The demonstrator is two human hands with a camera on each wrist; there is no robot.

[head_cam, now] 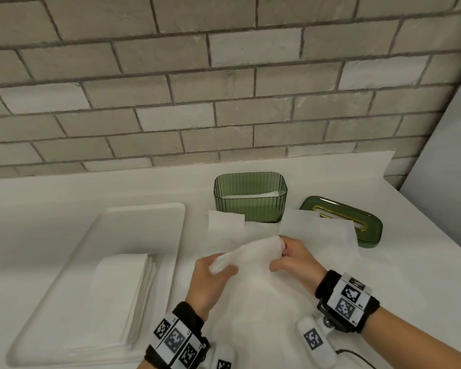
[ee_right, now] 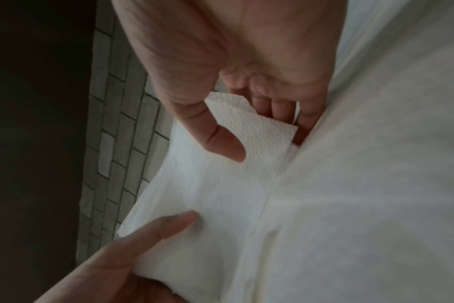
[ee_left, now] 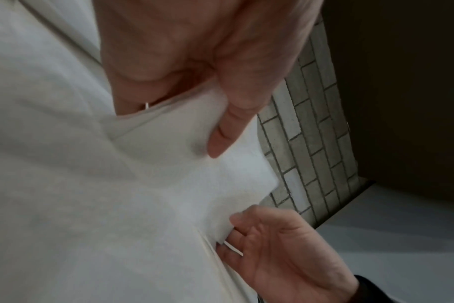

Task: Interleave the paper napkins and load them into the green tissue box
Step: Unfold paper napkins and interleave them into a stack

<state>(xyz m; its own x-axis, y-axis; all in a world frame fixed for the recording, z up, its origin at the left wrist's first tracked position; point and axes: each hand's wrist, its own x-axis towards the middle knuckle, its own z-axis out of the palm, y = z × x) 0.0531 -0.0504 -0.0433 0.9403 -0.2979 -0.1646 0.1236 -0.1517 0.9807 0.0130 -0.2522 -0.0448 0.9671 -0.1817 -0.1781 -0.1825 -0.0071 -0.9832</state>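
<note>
I hold one paper napkin point(head_cam: 250, 255) between my two hands, just above the worktop point(head_cam: 64, 198). My left hand point(head_cam: 210, 278) pinches its near-left end, thumb on top and fingers point(ee_right: 166, 227) curled under the edge. My right hand point(head_cam: 294, 262) pinches the far-right corner, thumb point(ee_right: 220, 141) pressed on the paper and the other fingers tucked behind it. The napkin's long axis runs from my left fingers up and away to my right fingers, so it lies slanted across my front. It is white, thin and embossed with a fine dotted texture, slightly sagging in the middle; the right wrist view shows a fold line running along it.

Under and beyond my fingers, more napkins point(head_cam: 314, 227) are laid out flat on the worktop, overlapping one another in a row. Past them stands the green tissue box point(head_cam: 250, 206), open-topped, ribbed and translucent, with something white at its bottom. Its green lid point(head_cam: 357, 225) lies beyond my right fingers, partly covered by a napkin. To the left of my left fingers a white tray point(head_cam: 144, 214) carries a stack of folded napkins point(head_cam: 117, 299).
</note>
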